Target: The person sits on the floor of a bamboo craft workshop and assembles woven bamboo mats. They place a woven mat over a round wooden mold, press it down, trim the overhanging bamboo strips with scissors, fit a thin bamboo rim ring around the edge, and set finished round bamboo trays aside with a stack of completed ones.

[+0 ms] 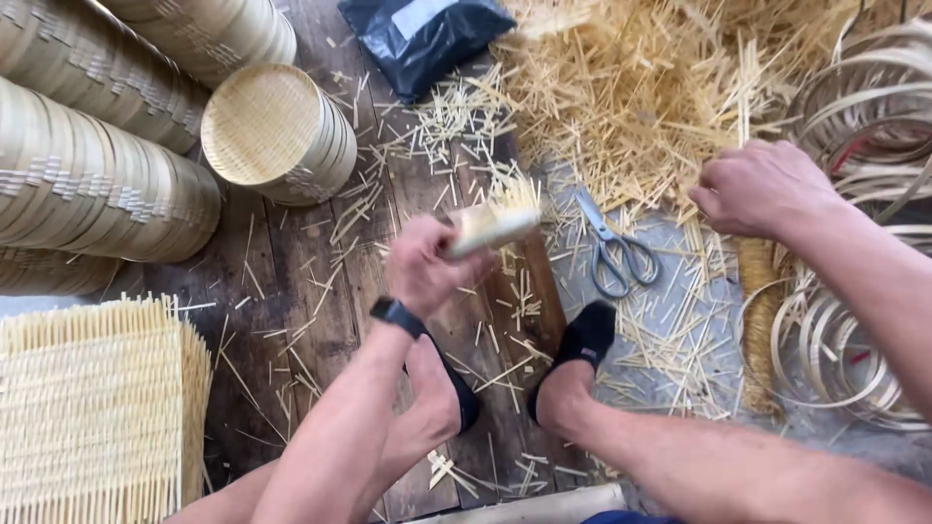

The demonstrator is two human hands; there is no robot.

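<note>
Left hand point(419, 267) grips blurred pale bamboo strip bundle point(492, 226) above dark wooden floor point(291, 281), centre; right hand point(759, 189) curled shut at far right over heap of straw-coloured bamboo offcuts point(631, 87); grey metal scissors point(612, 247) lie between hands; round woven bamboo steamer basket point(277, 131) far left

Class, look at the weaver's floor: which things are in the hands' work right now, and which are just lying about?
In hand:
left hand gripping a bundle of bamboo sticks
right hand in the loose bamboo splints

Lying about:
scissors
black plastic bag
stacked woven trays
bamboo hoops
</note>
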